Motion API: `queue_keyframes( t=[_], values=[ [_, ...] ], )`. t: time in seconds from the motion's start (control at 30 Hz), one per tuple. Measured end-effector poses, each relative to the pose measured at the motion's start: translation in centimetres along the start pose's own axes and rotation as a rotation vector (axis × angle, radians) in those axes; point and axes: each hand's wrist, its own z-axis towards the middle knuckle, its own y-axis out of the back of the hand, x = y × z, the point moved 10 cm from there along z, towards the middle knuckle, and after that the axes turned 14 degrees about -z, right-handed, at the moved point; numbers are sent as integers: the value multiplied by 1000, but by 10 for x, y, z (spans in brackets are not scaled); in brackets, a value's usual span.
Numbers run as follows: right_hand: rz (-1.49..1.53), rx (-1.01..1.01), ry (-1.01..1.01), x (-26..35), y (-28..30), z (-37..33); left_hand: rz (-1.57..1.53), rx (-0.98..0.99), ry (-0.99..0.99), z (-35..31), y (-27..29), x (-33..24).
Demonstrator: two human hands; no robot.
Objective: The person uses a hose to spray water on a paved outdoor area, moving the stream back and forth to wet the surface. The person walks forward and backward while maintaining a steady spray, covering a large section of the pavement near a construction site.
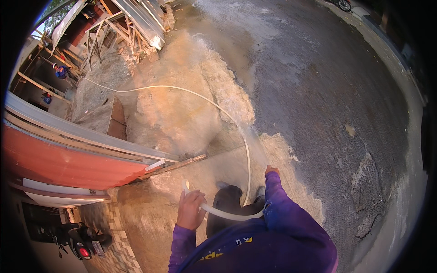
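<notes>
A long, cream-white flexible hose (232, 216) is grasped by the left hand (191, 209), running sideways toward the right hand (271, 170), seemingly clenched around its spraying end; the rest is curved forward-left over brown ground (164, 120), beyond the left edge of dark-grey pavement (318, 91).

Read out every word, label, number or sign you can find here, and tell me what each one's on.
Dark blue shirt: yellow and white lettering on the front, only partly showing; I don't copy out wording.
Plate on the parked motorcycle: too small and blurred to read.
Pale hose and red wall: no writing that I can make out.
</notes>
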Motion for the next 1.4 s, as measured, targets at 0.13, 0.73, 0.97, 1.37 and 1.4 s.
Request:
queue_keyframes(
  t=[0.13, 0.73, 0.97, 1.37, 1.4],
  values=[
    [50, -31, -181, -67, -7, 8, -29, 9, 6, 1, -8, -1],
    [-4, -111, -79, -31, 29, 11, -11, 63, -29, 11, -16, -8],
    [3, -101, -27, -27, 34, 8, -25, 54, -29, 9, -16, -9],
    [27, -76, -214, -68, 18, 12, -27, 28, -21, 6, -12, -7],
    [28, -77, -194, -67, 19, 12, -24, 30, -22, 6, -13, -7]
  ],
)
